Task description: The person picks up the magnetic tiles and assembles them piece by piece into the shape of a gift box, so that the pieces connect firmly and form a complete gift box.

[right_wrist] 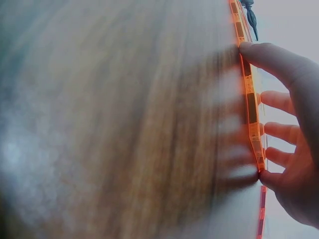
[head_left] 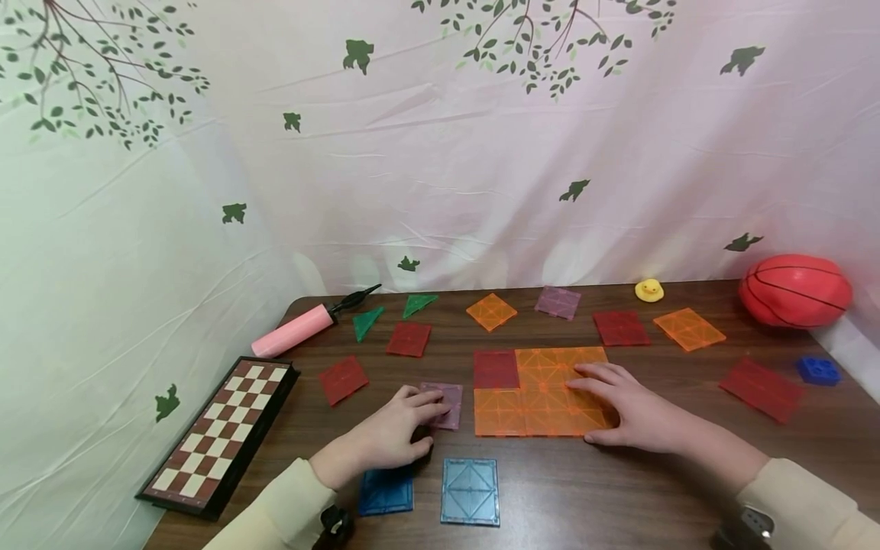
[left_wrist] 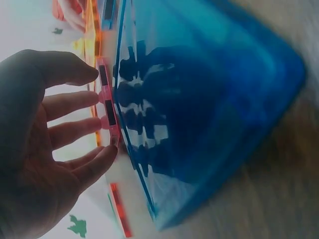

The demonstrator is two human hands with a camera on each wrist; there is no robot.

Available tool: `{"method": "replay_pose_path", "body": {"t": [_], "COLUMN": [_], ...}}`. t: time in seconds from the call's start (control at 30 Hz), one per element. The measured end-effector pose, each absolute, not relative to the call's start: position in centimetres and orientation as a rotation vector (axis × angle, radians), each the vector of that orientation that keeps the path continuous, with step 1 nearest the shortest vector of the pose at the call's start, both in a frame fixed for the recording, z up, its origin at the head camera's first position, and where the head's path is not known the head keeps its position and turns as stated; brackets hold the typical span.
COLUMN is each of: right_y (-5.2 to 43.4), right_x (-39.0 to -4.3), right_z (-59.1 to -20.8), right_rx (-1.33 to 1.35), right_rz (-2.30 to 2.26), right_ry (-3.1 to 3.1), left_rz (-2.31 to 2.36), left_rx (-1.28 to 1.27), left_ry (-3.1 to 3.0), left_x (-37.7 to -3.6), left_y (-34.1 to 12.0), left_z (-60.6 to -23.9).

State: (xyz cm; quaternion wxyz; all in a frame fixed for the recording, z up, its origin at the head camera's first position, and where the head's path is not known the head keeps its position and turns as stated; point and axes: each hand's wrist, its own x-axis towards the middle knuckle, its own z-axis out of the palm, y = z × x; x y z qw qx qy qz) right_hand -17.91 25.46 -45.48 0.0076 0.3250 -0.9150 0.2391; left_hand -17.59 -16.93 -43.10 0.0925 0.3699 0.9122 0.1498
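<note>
My left hand (head_left: 395,428) lies over a purple translucent square tile (head_left: 450,405), fingertips resting on it. In the left wrist view its thumb and little finger (left_wrist: 97,162) are at the tile's edges. My right hand (head_left: 632,409) is spread over the right side of a block of joined orange square tiles (head_left: 543,389), touching its top and edge. A red tile (head_left: 495,369) sits at the block's back left corner. Left of the block, the purple tile lies apart from it. Nearer me are a light blue square tile (head_left: 470,493) and a darker blue tile (head_left: 386,493), partly behind my left hand.
Loose red tiles (head_left: 409,339), orange tiles (head_left: 491,312), green triangles (head_left: 419,305) and a purple tile (head_left: 558,302) lie behind. A chessboard (head_left: 223,435) and pink pump (head_left: 292,331) are at left; a rubber duck (head_left: 649,290), red ball (head_left: 796,292) and blue brick (head_left: 818,370) at right.
</note>
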Motion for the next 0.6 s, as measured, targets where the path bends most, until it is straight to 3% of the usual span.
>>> {"method": "replay_pose_path", "body": {"t": [0.6], "right_y": [25.4], "right_x": [-17.9], "right_z": [-45.4], "right_rx": [1.011], "right_rz": [0.752], "right_ry": [-2.882], "left_rz": [0.339], "left_rx": [1.181], "left_ry": [2.715], "left_x": [-16.2], "left_y": [-15.1], "left_z": [-42.6]}}
